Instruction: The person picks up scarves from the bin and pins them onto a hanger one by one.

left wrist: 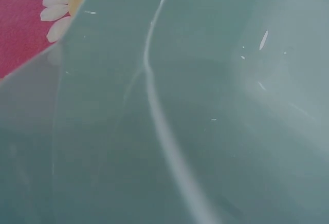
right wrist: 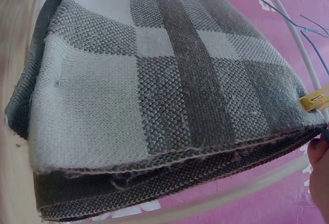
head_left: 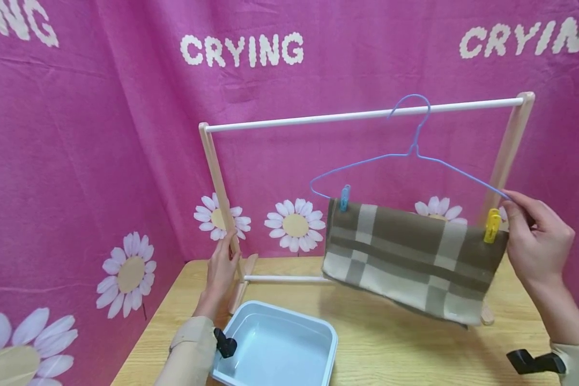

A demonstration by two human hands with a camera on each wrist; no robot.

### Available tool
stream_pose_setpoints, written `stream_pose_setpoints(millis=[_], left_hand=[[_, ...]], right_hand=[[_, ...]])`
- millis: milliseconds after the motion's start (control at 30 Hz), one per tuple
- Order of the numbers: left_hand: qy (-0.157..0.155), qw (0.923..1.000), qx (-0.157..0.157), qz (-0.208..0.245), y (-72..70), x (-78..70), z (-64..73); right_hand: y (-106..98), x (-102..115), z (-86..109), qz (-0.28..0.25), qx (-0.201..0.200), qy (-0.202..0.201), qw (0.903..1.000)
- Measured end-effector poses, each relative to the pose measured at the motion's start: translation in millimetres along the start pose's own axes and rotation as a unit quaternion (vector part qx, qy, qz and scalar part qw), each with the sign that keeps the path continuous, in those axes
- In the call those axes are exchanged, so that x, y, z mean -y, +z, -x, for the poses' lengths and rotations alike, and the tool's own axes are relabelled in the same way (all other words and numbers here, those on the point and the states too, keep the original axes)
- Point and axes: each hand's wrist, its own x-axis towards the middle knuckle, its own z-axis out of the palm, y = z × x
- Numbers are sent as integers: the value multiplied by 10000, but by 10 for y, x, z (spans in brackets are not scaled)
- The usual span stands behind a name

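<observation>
A blue wire hanger [head_left: 366, 160] carries a folded brown-and-cream plaid knit cloth [head_left: 405, 257], held by a blue clothespin [head_left: 344, 198] and a yellow clothespin [head_left: 492, 226]. My right hand [head_left: 537, 236] pinches the hanger's right corner beside the cloth. The hanger's hook overlaps the white bar [head_left: 309, 119] of a small drying rack; whether it bears on the bar I cannot tell. My left hand [head_left: 222, 268] grips the rack's left wooden post [head_left: 215, 174] low down. Close up in the right wrist view, the cloth [right wrist: 154, 80] shows its layered folded edge.
On the wooden table [head_left: 391, 354], a light blue plastic basin [head_left: 282, 343] stands below my left forearm; its inner wall [left wrist: 205, 106] fills the left wrist view. A pink curtain [head_left: 140, 107] with daisies and lettering surrounds the table. The rack's lower bar [head_left: 289, 279] runs behind the basin.
</observation>
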Motion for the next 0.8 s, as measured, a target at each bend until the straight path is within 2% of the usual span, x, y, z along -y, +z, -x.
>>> stream_pose_setpoints(millis=[200,533,633,800], left_hand=[[-51,9999,-56,104,24,-14,14],[4,9998,-174,17,51,6,40],[54,9997,-235,-10,54,11,37],[17,9997,-245,-5,48,2,30]], right_hand=[[-5,-59,-71,202,-62,163,9996],[-51,-374,-130,437,-129,461,9979],[-71,-375,-149,504,-162,496,9974],[-109,-254,-143,598,-208,695,9956]])
